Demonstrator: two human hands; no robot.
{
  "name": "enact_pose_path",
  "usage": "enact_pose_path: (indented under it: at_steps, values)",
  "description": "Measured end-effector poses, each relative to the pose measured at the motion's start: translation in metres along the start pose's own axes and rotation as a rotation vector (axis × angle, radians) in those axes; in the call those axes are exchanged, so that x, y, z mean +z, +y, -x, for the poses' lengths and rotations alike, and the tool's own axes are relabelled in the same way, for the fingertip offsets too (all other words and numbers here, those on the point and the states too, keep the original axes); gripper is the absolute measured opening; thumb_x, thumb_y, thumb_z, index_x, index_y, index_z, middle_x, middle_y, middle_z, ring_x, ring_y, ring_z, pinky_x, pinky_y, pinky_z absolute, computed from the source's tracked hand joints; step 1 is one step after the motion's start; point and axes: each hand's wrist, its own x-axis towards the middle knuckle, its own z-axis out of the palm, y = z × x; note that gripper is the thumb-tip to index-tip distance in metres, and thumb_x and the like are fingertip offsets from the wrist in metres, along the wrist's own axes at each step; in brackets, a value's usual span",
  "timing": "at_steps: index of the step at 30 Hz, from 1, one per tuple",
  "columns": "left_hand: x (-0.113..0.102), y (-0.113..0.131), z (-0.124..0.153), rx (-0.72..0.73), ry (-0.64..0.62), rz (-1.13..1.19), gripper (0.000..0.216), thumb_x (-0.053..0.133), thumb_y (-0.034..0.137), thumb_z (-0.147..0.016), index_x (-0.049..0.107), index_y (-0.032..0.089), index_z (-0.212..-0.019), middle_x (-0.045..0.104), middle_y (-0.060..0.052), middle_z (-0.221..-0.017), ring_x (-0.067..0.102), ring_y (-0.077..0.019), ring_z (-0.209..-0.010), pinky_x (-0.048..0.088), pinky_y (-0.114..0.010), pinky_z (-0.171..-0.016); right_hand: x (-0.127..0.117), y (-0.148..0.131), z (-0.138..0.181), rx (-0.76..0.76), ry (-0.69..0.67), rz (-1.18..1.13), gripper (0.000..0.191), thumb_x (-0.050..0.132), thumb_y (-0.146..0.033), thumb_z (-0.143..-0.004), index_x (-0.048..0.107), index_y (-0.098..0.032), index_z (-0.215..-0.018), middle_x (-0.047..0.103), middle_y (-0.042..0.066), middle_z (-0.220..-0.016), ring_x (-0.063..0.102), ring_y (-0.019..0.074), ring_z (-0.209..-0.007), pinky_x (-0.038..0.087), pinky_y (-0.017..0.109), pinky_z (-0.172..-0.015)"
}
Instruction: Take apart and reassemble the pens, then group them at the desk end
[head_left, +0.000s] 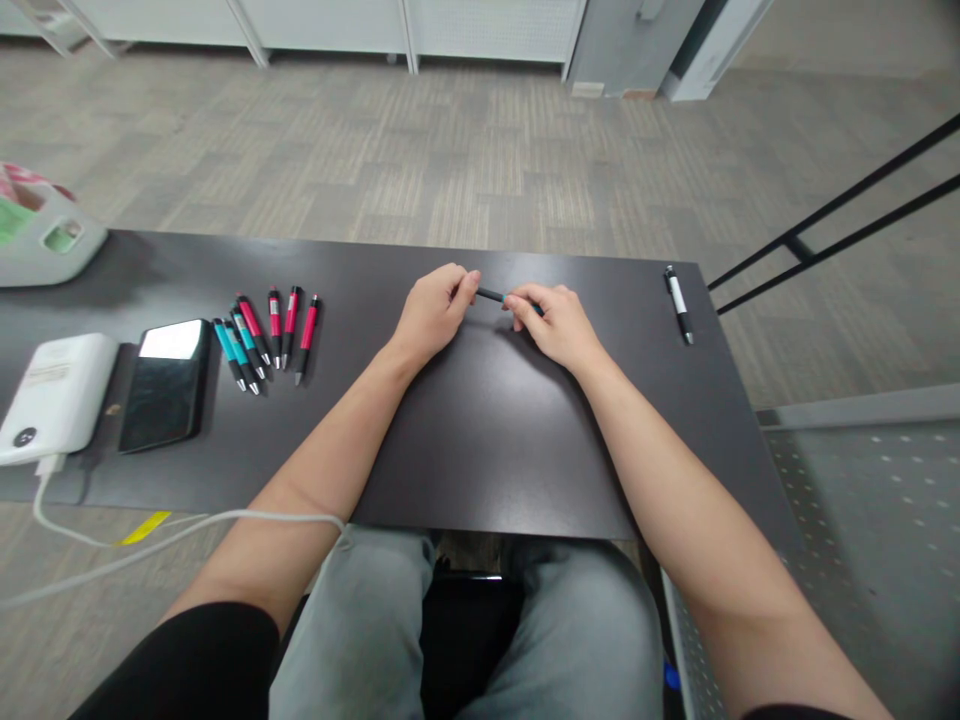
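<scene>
Between my two hands, over the far middle of the dark table, a pen (491, 294) lies roughly level. Its dark section shows in the gap, with a hint of teal by the right fingers. My left hand (439, 308) is closed on one end of it, thumb towards the pen. Pinching the other end, my right hand (553, 322) covers most of the rest. Several pens lie in a loose group left of my hands, among them a teal pen (229, 355) and a red pen (307, 338). A white pen (679, 305) with a black grip lies alone at the right.
A black phone (166, 390) and a white power bank (56, 398) lie on the table (480, 450) at the left. A white cable (247, 514) runs from the power bank across my left forearm. A pale plastic basket (56, 245) stands at the far left corner.
</scene>
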Motion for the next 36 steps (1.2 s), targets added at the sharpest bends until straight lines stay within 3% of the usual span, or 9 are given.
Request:
enact_pose_path:
  at_steps: [7, 14, 22, 26, 30, 36]
  values:
    - [-0.001, -0.010, -0.003, 0.013, -0.011, 0.070, 0.034, 0.065, 0.041, -0.120, 0.064, 0.026, -0.090, 0.074, -0.003, -0.090, 0.071, -0.0239, -0.090, 0.056, -0.036, -0.091, 0.004, 0.004, 0.001, 0.035, 0.118, -0.118, 0.037, 0.085, -0.066, -0.104, 0.085, -0.029, -0.104, 0.083, 0.002, -0.085, 0.074, 0.0264, -0.083, 0.060, 0.040, -0.089]
    - [0.002, -0.015, -0.004, 0.016, 0.003, 0.246, 0.008, 0.074, 0.033, -0.113, 0.077, 0.025, -0.115, 0.081, -0.003, -0.103, 0.076, -0.0206, -0.085, 0.061, -0.034, -0.087, 0.006, 0.016, -0.002, 0.031, 0.249, -0.277, 0.044, 0.096, -0.069, -0.091, 0.082, -0.031, -0.109, 0.084, 0.002, -0.100, 0.076, 0.0272, -0.094, 0.064, 0.043, -0.096]
    - [0.004, -0.017, -0.004, -0.030, 0.047, 0.295, 0.045, 0.087, 0.027, -0.101, 0.070, 0.026, -0.143, 0.086, -0.005, -0.122, 0.079, -0.0188, -0.088, 0.065, -0.034, -0.090, 0.004, 0.022, -0.004, 0.006, 0.334, -0.299, 0.037, 0.094, -0.061, -0.089, 0.075, -0.031, -0.100, 0.082, 0.001, -0.098, 0.074, 0.0255, -0.090, 0.064, 0.042, -0.092]
    - [0.002, -0.014, 0.000, -0.028, 0.020, 0.211, 0.044, 0.085, 0.026, -0.098, 0.071, 0.025, -0.139, 0.086, -0.005, -0.114, 0.077, -0.0203, -0.086, 0.066, -0.038, -0.094, -0.016, 0.019, -0.002, 0.100, 0.425, -0.193, 0.024, 0.087, -0.047, -0.092, 0.071, -0.030, -0.098, 0.083, 0.002, -0.098, 0.076, 0.0257, -0.093, 0.064, 0.041, -0.094]
    - [-0.001, -0.012, 0.002, -0.043, -0.028, 0.189, 0.030, 0.082, 0.031, -0.096, 0.075, 0.028, -0.125, 0.087, -0.007, -0.108, 0.077, -0.0247, -0.083, 0.066, -0.043, -0.090, -0.052, 0.027, 0.007, 0.256, 0.547, 0.008, 0.011, 0.076, -0.033, -0.092, 0.067, -0.029, -0.095, 0.083, 0.004, -0.099, 0.076, 0.0262, -0.095, 0.062, 0.040, -0.095]
    - [-0.002, -0.010, 0.002, -0.038, -0.031, 0.205, 0.019, 0.079, 0.044, -0.093, 0.079, 0.033, -0.109, 0.088, -0.008, -0.101, 0.078, -0.0304, -0.084, 0.065, -0.048, -0.088, -0.104, 0.053, 0.027, 0.454, 0.653, 0.190, 0.009, 0.074, -0.028, -0.090, 0.067, -0.028, -0.096, 0.083, 0.006, -0.101, 0.079, 0.0274, -0.100, 0.063, 0.040, -0.097]
